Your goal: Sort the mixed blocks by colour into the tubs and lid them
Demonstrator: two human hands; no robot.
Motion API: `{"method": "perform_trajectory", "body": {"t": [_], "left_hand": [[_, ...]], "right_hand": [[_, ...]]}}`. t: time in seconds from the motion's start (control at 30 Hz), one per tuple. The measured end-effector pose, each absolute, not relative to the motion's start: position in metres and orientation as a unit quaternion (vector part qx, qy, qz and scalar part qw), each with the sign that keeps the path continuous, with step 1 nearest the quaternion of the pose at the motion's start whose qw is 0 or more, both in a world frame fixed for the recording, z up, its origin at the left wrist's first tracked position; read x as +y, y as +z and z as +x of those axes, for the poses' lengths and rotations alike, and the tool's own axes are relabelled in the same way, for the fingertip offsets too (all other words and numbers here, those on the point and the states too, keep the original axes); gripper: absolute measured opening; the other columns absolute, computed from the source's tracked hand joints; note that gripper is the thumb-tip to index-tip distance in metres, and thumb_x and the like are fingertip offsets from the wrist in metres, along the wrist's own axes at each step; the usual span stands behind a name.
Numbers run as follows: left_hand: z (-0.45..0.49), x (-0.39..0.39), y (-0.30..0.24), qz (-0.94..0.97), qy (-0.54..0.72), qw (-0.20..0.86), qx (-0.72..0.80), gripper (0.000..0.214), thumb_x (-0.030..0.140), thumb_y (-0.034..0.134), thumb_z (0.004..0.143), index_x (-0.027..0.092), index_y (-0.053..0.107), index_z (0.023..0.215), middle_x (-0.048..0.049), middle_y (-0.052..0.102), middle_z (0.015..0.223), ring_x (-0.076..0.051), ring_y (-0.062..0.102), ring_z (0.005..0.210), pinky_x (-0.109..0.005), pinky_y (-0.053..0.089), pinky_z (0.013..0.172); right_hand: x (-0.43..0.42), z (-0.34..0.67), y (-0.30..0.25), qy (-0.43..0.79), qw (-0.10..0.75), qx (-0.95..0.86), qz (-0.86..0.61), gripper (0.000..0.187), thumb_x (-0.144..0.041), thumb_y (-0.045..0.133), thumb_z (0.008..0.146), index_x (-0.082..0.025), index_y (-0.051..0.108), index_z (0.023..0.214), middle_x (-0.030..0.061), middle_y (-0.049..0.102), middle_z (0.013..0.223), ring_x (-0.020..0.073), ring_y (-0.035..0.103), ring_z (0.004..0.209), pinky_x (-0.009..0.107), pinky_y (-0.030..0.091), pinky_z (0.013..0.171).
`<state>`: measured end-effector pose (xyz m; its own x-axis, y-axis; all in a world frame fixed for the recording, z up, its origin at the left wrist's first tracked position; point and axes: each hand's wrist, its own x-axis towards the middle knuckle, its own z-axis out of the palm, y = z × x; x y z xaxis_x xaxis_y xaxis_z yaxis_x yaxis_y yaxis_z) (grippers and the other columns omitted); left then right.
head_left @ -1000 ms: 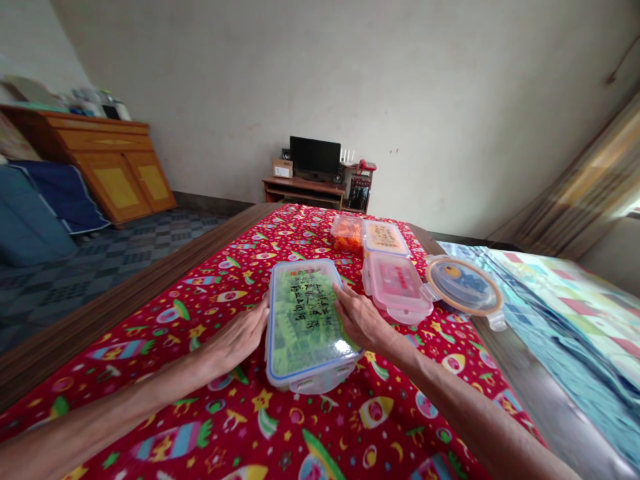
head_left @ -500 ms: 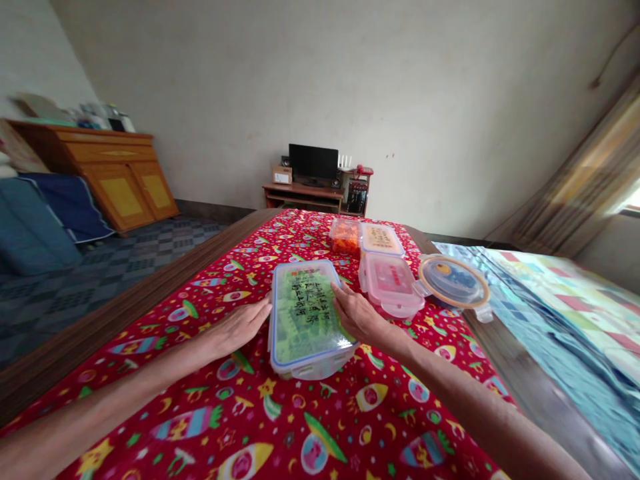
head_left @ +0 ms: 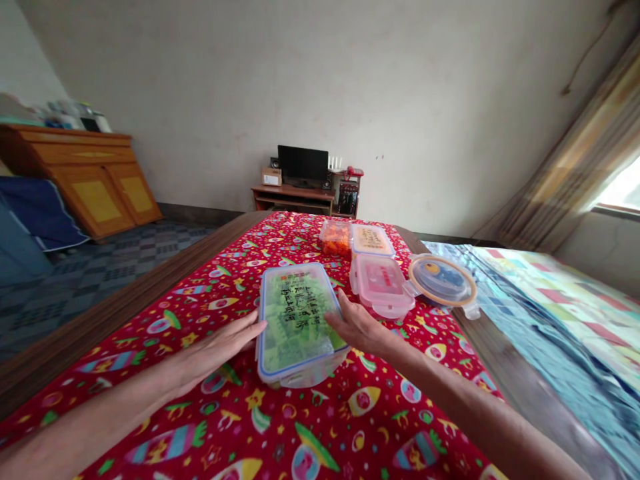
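A clear rectangular box with a blue-rimmed lid (head_left: 295,320), full of green pieces and with black writing on top, lies in the middle of the red patterned tablecloth (head_left: 210,407). My left hand (head_left: 220,347) lies flat on the cloth, fingers stretched out, with its fingertips at the box's left side. On the box's right side rests my right hand (head_left: 355,327), fingers extended along the lid's edge. Neither hand wraps round the box.
Behind the box stand a pink-lidded box (head_left: 381,287), a round orange-rimmed container (head_left: 441,281), an orange-lidded box (head_left: 371,240) and a tub of orange pieces (head_left: 335,237). The table's wooden edge (head_left: 525,393) runs along the right, with a quilted bed (head_left: 575,313) beyond.
The view has swung slightly. My left hand has drawn back and flattened on the cloth. The box and my right hand stay about as they were.
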<state>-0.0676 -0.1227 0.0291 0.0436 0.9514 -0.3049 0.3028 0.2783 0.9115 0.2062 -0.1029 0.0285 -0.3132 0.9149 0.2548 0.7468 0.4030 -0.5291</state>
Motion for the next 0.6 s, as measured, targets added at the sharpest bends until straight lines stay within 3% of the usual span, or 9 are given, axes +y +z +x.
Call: {"method": "perform_trajectory", "body": {"t": [0.1,0.23,0.37,0.47,0.6], "left_hand": [[-0.062,-0.125,0.031,0.515,0.314,0.514,0.61,0.077,0.057,0.067,0.071,0.031,0.042,0.139,-0.0042,0.036,0.148,-0.029,0.029,0.137,-0.041,0.033,0.11],[-0.053,-0.127,0.035,0.476,0.366,0.538,0.592,0.082,0.056,0.066,0.072,0.031,0.034,0.143,-0.0043,0.039,0.147,-0.029,0.037,0.134,-0.041,0.04,0.106],[-0.042,-0.131,0.053,0.477,0.429,0.541,0.543,0.069,0.052,0.068,0.072,0.033,0.047,0.134,-0.0039,0.058,0.132,-0.031,0.054,0.12,-0.039,0.052,0.093],[-0.033,-0.132,0.073,0.489,0.46,0.54,0.508,0.059,0.047,0.065,0.078,0.03,0.05,0.132,-0.0045,0.064,0.124,-0.028,0.062,0.108,-0.036,0.056,0.085],[-0.009,-0.113,0.105,0.516,0.504,0.543,0.429,0.055,0.039,0.067,0.078,0.028,0.052,0.13,-0.004,0.067,0.118,-0.025,0.065,0.101,-0.033,0.058,0.079]], "right_hand": [[-0.107,0.206,0.039,0.308,0.302,-0.714,-0.551,0.037,-0.036,0.055,0.081,-0.009,0.06,0.105,0.0108,0.067,0.083,0.0233,0.064,0.075,0.032,0.051,0.062],[-0.117,0.2,0.042,0.486,0.371,-0.619,-0.493,0.033,-0.036,0.057,0.078,-0.011,0.062,0.1,0.0071,0.068,0.09,0.0212,0.064,0.083,0.03,0.052,0.07],[-0.122,0.195,0.048,0.525,0.423,-0.589,-0.445,0.044,-0.038,0.062,0.075,-0.014,0.059,0.112,0.0078,0.067,0.106,0.0237,0.062,0.097,0.034,0.051,0.08],[-0.124,0.2,0.064,0.55,0.458,-0.592,-0.37,0.052,-0.041,0.062,0.077,-0.021,0.053,0.124,0.0043,0.063,0.119,0.023,0.057,0.108,0.035,0.048,0.089],[-0.109,0.22,0.098,0.522,0.488,-0.599,-0.362,0.051,-0.043,0.064,0.076,-0.025,0.055,0.122,0.0015,0.066,0.112,0.0221,0.059,0.103,0.033,0.05,0.085]]}}
